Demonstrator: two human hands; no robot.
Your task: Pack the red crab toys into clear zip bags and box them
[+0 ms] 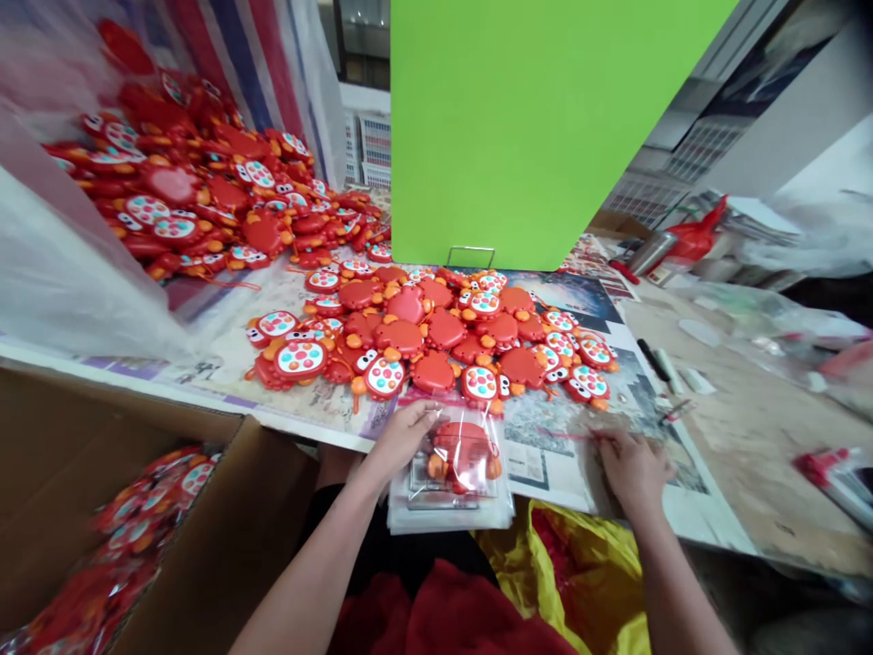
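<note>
My left hand (407,437) pinches the upper left edge of a clear plastic bag (505,514) at the table's front edge. Inside or under the film lies a red crab toy (466,455), back side up with orange claws; more flat bags seem stacked beneath it. To the right, my right hand (636,468) is closed and slightly blurred over the newspaper-covered table. A see-through film and a thin red line show at its fingertips, too unclear to name. Just beyond both hands spreads a pile of red crab toys (435,371), some showing white bellies with coloured dots.
A large bag (252,64) spills more crab toys at left. Below it stands a cardboard box (225,491) holding bagged toys. A tall green board (532,118) rises behind the pile. Markers (653,360) lie at right; a yellow bag (546,555) hangs below the edge.
</note>
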